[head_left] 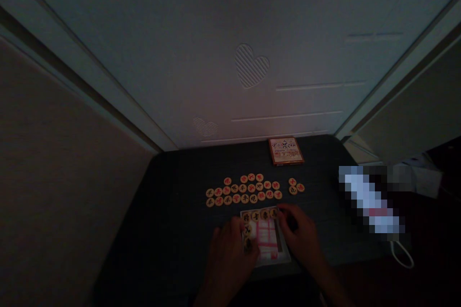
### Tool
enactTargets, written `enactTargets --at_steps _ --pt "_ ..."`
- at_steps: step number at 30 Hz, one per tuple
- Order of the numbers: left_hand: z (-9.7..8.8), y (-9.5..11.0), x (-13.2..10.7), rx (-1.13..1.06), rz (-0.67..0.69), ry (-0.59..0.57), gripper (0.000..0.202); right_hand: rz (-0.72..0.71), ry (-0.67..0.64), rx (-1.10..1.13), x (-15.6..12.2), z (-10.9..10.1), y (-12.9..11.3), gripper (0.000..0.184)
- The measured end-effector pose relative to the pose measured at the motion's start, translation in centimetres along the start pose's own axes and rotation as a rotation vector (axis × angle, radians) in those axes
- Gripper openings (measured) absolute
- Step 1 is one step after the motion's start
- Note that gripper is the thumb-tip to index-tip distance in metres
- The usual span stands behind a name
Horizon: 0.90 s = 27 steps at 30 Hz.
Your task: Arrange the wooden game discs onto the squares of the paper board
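A shallow open box with a light rim lies near the front of the dark table. Round wooden xiangqi pieces with black characters line its top side, among them a corner piece, and more run down its left side. A pink-and-white printed sheet shows in the middle. My left hand is closed over the box's left edge, its thumb inside by the lower left piece. At the upper right corner, my right hand has its fingers bent against the box edge, beside the corner piece.
Behind the box, several loose xiangqi pieces with red or black characters lie in rows, with a small cluster to their right. A square lid lies at the back, near the white panel. A blurred-out bright object is at right.
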State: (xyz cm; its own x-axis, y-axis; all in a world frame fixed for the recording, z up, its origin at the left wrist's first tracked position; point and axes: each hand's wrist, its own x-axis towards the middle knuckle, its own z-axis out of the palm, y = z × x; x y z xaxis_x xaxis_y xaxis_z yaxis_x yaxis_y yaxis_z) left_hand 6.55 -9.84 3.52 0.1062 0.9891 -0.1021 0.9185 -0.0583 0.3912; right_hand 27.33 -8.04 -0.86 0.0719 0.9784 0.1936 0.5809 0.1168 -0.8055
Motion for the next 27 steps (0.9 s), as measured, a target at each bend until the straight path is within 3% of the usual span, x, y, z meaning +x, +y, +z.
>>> enactTargets --at_steps 18,27 --pt "0.74 0.12 0.53 0.040 -0.057 0.066 0.013 -0.009 -0.012 0.015 -0.01 -0.03 0.05 0.028" --pt "0.55 -0.55 0.90 -0.010 -0.093 0.017 0.019 0.000 -0.013 0.008 0.00 -0.09 -0.10 0.027"
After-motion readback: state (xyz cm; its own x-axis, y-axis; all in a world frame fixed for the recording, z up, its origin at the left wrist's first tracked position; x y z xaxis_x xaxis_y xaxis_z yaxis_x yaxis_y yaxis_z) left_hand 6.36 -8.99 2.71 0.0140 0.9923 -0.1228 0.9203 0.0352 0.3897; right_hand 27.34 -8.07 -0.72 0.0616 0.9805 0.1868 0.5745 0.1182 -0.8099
